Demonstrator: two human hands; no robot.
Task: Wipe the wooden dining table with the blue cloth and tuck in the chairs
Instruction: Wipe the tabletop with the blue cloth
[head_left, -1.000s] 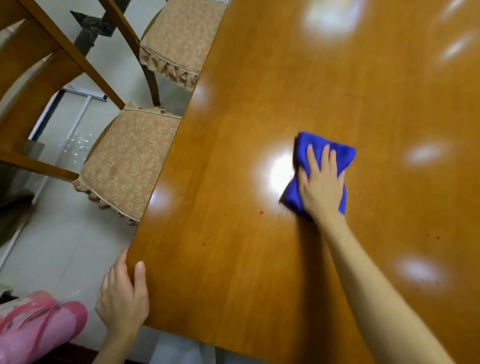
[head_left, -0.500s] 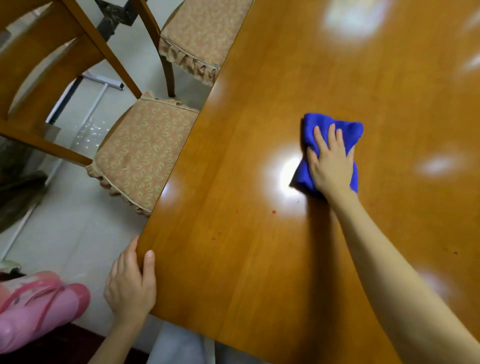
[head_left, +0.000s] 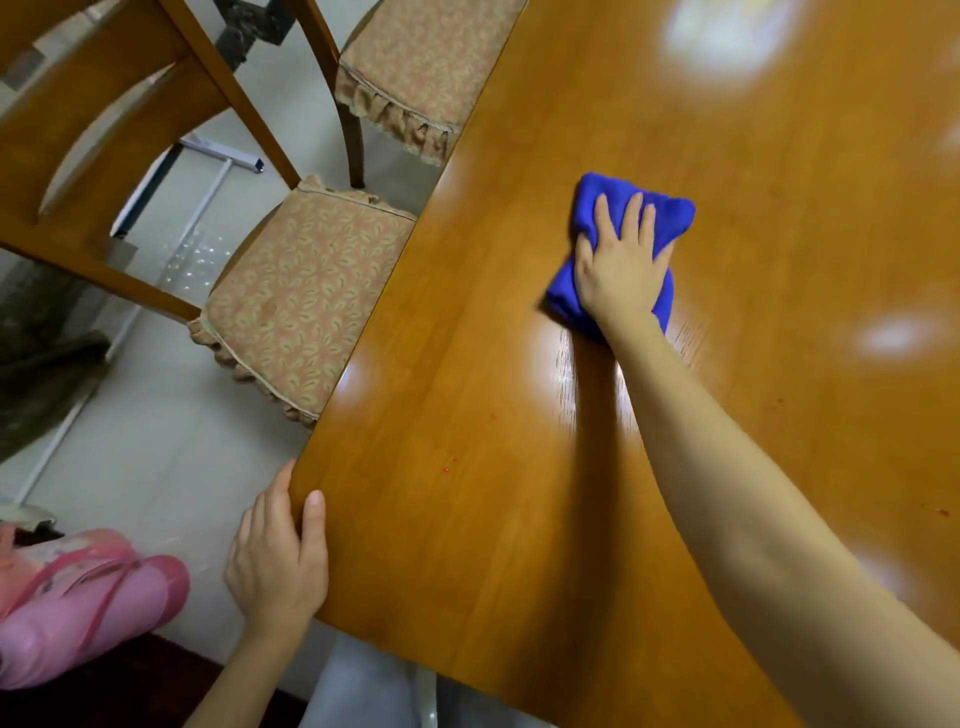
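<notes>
Lurker: what's the pink thing on the floor, and why are the chairs sitting out like that?

Operator: pink thing (head_left: 78, 597) far left is some plastic item. Can't tell what it is, and it's not part of my job anyway. Next over, the near chair (head_left: 301, 291) and far chair (head_left: 426, 67) both have their cushioned seats only partly under the table edge, so I'd say tucking isn't done. Makes sense to me to leave that till the top is wiped.

Lurker: and the hand at the corner?

Operator: left hand (head_left: 275, 561) grips the near-left corner of the table (head_left: 519, 545), thumb on top and fingers wrapped round the edge as far as I can see. My guess is it's bracing, since the reach across is long. A few red specks (head_left: 445, 469) sit on the wood just right of it, not wiped yet I reckon. Further right, the cloth (head_left: 670, 213) is bunched up and lying on the top around mid-table. The right hand (head_left: 618, 265) presses down on it, fingers spread and mostly straight, palm on the fabric, no pinching. A flat hand gives more contact for wiping. The glossy patches are light glare, so it's hard to judge what's clean.
</notes>
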